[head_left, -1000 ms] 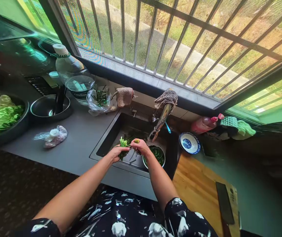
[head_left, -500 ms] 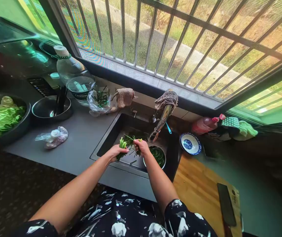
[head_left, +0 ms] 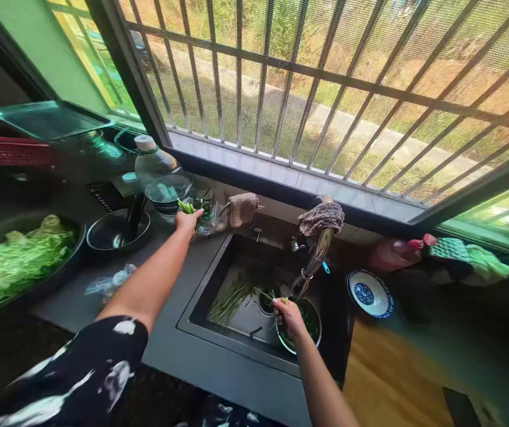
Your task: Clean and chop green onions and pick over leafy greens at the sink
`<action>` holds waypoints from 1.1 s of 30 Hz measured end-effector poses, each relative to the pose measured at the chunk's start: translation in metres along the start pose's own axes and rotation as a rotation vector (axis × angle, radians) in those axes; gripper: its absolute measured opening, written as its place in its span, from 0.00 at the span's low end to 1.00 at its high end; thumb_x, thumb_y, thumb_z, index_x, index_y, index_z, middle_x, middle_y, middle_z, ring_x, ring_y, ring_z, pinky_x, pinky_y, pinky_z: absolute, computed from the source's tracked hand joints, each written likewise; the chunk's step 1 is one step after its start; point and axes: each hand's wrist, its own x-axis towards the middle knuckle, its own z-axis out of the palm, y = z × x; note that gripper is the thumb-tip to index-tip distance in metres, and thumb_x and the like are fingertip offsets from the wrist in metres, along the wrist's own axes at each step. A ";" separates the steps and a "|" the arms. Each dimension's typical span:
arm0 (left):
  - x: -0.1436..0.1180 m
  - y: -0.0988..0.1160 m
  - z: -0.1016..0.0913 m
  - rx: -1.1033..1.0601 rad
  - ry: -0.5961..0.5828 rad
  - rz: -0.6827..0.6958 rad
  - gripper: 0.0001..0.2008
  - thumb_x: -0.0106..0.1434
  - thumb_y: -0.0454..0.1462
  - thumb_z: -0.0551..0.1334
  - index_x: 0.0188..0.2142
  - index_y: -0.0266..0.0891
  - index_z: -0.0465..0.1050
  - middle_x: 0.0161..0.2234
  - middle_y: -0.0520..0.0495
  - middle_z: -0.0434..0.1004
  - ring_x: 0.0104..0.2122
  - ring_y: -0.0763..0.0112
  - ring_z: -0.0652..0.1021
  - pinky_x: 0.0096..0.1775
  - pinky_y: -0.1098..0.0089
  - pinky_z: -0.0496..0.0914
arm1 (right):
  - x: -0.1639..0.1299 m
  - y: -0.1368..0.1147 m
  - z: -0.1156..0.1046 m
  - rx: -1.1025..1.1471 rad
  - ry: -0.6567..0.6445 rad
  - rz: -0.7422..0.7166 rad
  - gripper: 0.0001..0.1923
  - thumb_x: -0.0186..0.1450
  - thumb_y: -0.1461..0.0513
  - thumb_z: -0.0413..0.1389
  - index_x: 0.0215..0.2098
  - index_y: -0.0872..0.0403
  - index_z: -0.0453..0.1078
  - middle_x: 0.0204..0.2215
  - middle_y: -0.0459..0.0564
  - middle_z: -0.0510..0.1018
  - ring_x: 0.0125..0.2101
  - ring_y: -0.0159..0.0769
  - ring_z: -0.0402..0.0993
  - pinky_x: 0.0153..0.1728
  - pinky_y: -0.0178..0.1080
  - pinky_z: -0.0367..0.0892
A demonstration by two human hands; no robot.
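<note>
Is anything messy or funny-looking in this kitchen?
A little. Loose green stalks lie scattered on the sink floor, and a rag is draped over the tap, an odd perch. Nothing looks spilled or broken.

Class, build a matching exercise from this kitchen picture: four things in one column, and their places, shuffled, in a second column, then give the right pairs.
Things
1. left hand
2. right hand
3. brown rag
4. blue-patterned dish

Places
A. draped over the tap
B. on the counter, right of the sink
C. over the steel bowl in the sink
D. at the clear bag of greens behind the sink

Pairs: 1-D, 2-C, 3-A, 4-B
</note>
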 end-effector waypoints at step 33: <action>-0.233 -0.104 -0.041 -0.213 -0.998 -0.487 0.20 0.38 0.43 0.74 0.29 0.35 0.74 0.25 0.46 0.77 0.26 0.67 0.76 0.34 0.67 0.68 | -0.013 -0.047 0.066 0.152 -0.195 -0.039 0.14 0.43 0.55 0.64 0.23 0.57 0.72 0.13 0.42 0.68 0.14 0.25 0.59 0.14 0.29 0.49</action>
